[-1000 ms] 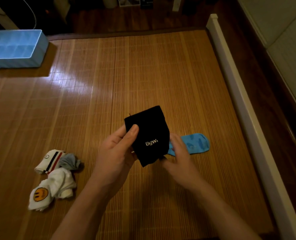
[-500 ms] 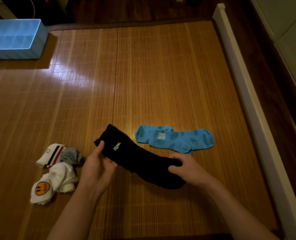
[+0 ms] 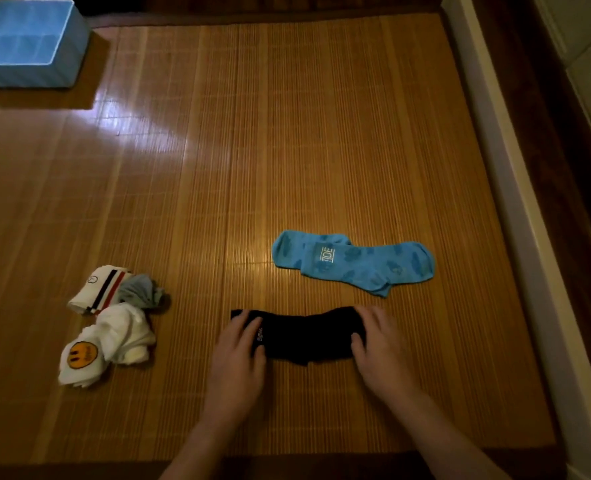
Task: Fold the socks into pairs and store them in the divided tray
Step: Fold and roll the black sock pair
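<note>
A black sock pair [image 3: 304, 337] lies flat and stretched sideways on the bamboo mat, near me. My left hand [image 3: 240, 355] presses flat on its left cuff end, and my right hand [image 3: 377, 344] presses flat on its right end. Just beyond, a blue patterned sock pair [image 3: 352, 263] lies flat. At the left sit a striped white sock bundle [image 3: 96, 291], a small grey sock [image 3: 141, 292] and a white bundle with a yellow smiley [image 3: 105, 344]. The light blue divided tray [image 3: 62, 46] stands at the far left corner.
The bamboo mat [image 3: 252, 150] covers the floor in front of me. A white raised border [image 3: 515, 209] runs along its right side, with dark wooden floor beyond it. A bright reflection lies on the mat near the tray.
The black sock pair went from held up in both hands to laid out flat on the mat. Both hands now press its ends. The view tilted down.
</note>
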{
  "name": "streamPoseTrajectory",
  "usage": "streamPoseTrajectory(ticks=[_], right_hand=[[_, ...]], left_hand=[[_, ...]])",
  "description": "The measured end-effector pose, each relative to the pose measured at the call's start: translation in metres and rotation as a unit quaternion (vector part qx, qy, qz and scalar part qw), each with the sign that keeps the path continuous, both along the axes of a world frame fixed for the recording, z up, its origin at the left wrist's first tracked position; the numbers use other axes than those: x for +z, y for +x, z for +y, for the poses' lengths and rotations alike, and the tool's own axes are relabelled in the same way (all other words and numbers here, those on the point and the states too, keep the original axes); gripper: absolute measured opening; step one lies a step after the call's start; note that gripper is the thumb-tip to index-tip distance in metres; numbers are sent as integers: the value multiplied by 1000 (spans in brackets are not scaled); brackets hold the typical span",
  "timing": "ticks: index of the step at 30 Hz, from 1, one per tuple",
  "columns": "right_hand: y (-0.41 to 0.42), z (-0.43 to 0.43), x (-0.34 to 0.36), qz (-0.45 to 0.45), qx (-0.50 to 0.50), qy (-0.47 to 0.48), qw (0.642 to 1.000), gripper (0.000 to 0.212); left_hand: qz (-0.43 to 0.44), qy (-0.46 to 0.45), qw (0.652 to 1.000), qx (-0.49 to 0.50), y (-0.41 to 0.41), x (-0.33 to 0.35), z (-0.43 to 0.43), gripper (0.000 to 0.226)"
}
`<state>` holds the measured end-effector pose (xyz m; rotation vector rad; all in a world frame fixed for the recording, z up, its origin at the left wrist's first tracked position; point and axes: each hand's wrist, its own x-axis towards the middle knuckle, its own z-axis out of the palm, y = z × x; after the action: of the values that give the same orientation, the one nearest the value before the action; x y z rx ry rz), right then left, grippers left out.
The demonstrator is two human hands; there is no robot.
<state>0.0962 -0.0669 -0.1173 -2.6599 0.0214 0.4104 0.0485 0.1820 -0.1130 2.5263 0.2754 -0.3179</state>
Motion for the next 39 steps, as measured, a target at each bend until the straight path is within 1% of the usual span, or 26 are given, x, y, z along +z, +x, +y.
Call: streamPoseTrajectory(ticks=[2, 4, 5, 7, 9, 11, 13, 14, 16, 18, 19, 20, 21, 23, 25, 27, 28, 29, 33, 37, 39], right_hand=[[-13, 13, -3, -32, 116, -51, 991, 63], [-24, 16, -12, -48, 225, -87, 969, 70], [-28, 12, -16, -41, 258, -107, 959, 70], [-32, -2, -24, -16, 278, -135, 951, 66], [-30, -14, -24, -1, 264, -157, 952, 61], [-27, -18, -21, -2, 245, -164, 955, 63], [-22, -14, -18, 9, 220, -149, 964, 57], [-19, -11, -15, 7, 189, -130, 973, 55], [-14, -3, -9, -19, 86, -74, 993, 50], [-6, 3, -4, -38, -40, -28, 998, 51], [1, 7, -3, -25, -100, -8, 995, 53], [7, 9, -4, 1, -158, 8, 987, 56], [14, 10, -5, 34, -216, 26, 975, 59], [25, 8, -10, 85, -308, 68, 945, 55], [30, 3, -15, 93, -333, 100, 933, 38], [31, -3, -17, 79, -331, 129, 932, 21], [31, -4, -17, 70, -329, 143, 931, 16], [31, -5, -17, 61, -329, 157, 929, 14], [29, -3, -9, 37, -342, 189, 920, 12], [32, -1, -6, 20, -342, 225, 912, 11], [38, -2, -10, 19, -343, 225, 912, 11]], left_hand=[[-14, 59, 986, -156, 0, -6, -14, 58], [7, 132, 954, -269, 1, -15, -20, 60], [31, 155, 942, -295, 0, -19, -19, 62], [91, 184, 929, -309, -5, -26, -7, 64], [98, 204, 925, -304, -7, -29, 9, 64], [115, 206, 928, -288, -8, -27, 20, 68], [133, 199, 936, -260, -7, -23, 27, 71], [133, 189, 943, -238, -6, -20, 30, 70], [116, 148, 969, -162, -2, -13, 32, 64], [82, 65, 994, -21, 5, -7, 30, 58], [72, 22, 996, 56, 10, -7, 29, 56], [73, -16, 990, 122, 17, -7, 29, 53], [82, -42, 982, 167, 24, -8, 29, 49], [95, -59, 973, 203, 35, -12, 33, 40], [103, -54, 974, 194, 41, -17, 37, 31], [107, -56, 975, 188, 44, -19, 39, 19], [107, -62, 974, 190, 45, -20, 41, 12], [106, -70, 973, 192, 45, -20, 42, 10], [110, -116, 967, 198, 40, -17, 49, 12], [107, -125, 967, 196, 39, -15, 56, 13], [100, -133, 966, 198, 40, -15, 59, 14]])
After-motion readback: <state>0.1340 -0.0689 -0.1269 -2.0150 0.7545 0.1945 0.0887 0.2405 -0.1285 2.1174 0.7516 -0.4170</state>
